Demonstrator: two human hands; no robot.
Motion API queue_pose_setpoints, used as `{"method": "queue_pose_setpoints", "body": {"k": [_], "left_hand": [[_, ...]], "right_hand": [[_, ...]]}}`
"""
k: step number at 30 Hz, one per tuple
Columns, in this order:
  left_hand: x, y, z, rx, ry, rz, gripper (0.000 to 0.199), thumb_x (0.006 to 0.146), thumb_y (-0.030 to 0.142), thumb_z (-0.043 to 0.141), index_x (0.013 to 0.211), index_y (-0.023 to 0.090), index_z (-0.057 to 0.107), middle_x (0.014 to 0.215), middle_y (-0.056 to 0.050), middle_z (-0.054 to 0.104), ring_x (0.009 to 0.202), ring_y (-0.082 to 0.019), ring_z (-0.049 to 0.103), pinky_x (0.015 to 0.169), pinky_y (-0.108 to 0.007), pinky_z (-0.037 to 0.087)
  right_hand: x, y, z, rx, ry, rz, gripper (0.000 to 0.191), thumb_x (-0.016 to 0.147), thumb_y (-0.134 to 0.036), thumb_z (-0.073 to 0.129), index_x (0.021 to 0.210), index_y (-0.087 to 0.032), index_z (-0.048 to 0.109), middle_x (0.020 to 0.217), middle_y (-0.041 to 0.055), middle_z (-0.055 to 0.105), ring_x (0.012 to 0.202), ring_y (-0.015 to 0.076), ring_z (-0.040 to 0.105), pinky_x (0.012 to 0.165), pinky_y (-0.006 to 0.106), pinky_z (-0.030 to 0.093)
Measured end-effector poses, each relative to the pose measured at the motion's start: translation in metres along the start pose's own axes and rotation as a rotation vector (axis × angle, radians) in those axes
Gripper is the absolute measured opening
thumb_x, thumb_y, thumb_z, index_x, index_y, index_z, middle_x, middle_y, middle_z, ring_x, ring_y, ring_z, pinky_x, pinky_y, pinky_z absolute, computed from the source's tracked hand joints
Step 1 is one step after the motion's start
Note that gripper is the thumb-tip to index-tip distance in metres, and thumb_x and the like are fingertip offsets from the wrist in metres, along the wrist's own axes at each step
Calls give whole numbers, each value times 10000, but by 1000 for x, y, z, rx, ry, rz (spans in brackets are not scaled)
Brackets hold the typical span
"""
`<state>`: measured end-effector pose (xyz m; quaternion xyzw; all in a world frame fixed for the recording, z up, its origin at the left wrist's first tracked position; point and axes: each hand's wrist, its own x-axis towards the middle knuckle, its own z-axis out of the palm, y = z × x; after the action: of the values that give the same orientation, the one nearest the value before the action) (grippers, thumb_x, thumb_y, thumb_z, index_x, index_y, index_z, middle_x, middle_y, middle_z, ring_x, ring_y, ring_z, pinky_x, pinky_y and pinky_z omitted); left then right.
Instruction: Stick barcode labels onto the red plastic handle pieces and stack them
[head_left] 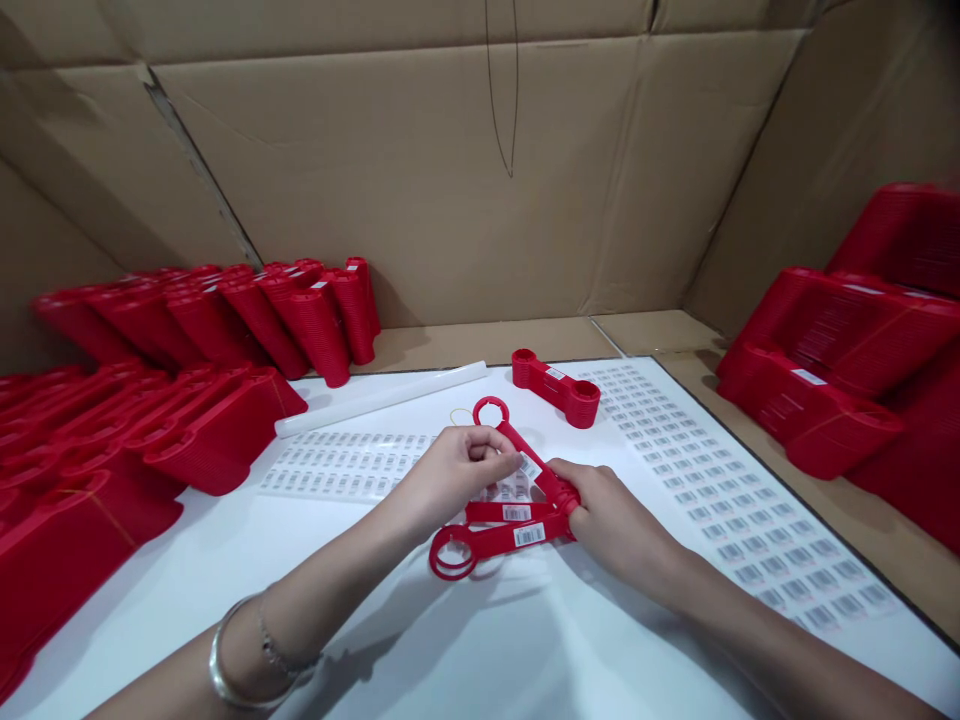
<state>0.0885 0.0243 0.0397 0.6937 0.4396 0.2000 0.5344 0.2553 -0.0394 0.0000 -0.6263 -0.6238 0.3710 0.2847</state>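
Observation:
My right hand (616, 515) grips several flat red plastic pieces with ring ends, fanned out over the table. The uppermost red piece (517, 437) points away from me, its open ring at the far end. Across it, the thumb and fingers of my left hand (466, 462) are pinched on a small white barcode sticker (529, 466) against its bar. Two lower pieces point left; the nearer red piece (491, 543) bears a barcode sticker (529, 535) on its bar. My right fingers hide the ends they hold.
A sheet of barcode stickers (337, 465) lies left, another sticker sheet (720, 490) right. Behind are a white roll (382, 398) and a small red stack (555, 388). Bundled red stacks (217, 430) fill the left; more red stacks (817, 400) stand right. Cardboard walls (420, 180) enclose the table.

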Motion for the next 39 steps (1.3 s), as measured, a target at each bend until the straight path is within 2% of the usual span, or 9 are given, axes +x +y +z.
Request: {"method": "queue_pose_setpoints", "body": {"k": [11, 18, 23, 26, 31, 35, 37, 39], "left_hand": [[1, 2, 3, 15, -26, 2, 201, 760, 360, 570, 724, 163, 591, 496, 63, 394, 458, -78, 374, 452, -210, 267], [2, -2, 3, 14, -15, 8, 172, 766, 325, 572, 709, 164, 596, 501, 53, 462, 453, -81, 404, 454, -209, 271], [0, -5, 4, 113, -6, 67, 192, 813, 331, 522, 728, 171, 586, 524, 43, 481, 490, -103, 457, 471, -216, 306], [-4, -6, 9, 375, 91, 176, 209, 852, 330, 467, 746, 182, 569, 577, 27, 520, 532, -121, 490, 502, -230, 336], [-4, -15, 14, 1052, 353, 460, 277, 888, 391, 412, 784, 167, 535, 747, -40, 561, 625, -168, 512, 587, -300, 396], [2, -26, 10, 1156, 555, 608, 293, 910, 395, 387, 1035, 151, 493, 1071, -123, 524, 781, -195, 549, 636, -321, 459], [4, -29, 10, 1159, 562, 656, 405, 887, 470, 418, 1150, 162, 435, 1195, -145, 469, 884, -232, 540, 690, -363, 484], [5, -31, 10, 1158, 518, 662, 563, 833, 569, 459, 1225, 172, 384, 1249, -157, 439, 938, -275, 515, 729, -425, 492]], "right_hand": [[-1, -2, 1, -15, -11, 9, 267, 628, 4, 367, 711, -192, 529, 690, 19, 633, 599, 143, 543, 534, 222, 354], [-2, -4, 1, -15, -7, 9, 252, 622, 11, 361, 677, -196, 494, 670, 7, 624, 576, 134, 515, 512, 214, 333], [-2, -5, 2, -26, -7, 0, 250, 637, 15, 365, 690, -190, 499, 668, 9, 618, 568, 125, 509, 504, 207, 322], [-3, -5, 3, -27, -9, -1, 254, 652, 7, 362, 707, -189, 513, 678, 14, 618, 588, 132, 524, 512, 208, 337], [-4, -6, 7, -11, -15, -37, 275, 636, 12, 360, 732, -190, 521, 689, 15, 617, 581, 133, 515, 512, 207, 350], [-5, -6, 8, 4, -13, -49, 299, 629, 21, 353, 751, -187, 530, 690, 17, 608, 593, 136, 529, 517, 207, 354], [-5, -5, 8, 9, -3, -60, 313, 609, 31, 347, 749, -187, 524, 683, 12, 606, 593, 135, 528, 518, 206, 352], [-5, -5, 7, 5, 5, -70, 315, 588, 36, 342, 730, -190, 508, 676, 7, 606, 583, 133, 517, 511, 207, 344]]}}
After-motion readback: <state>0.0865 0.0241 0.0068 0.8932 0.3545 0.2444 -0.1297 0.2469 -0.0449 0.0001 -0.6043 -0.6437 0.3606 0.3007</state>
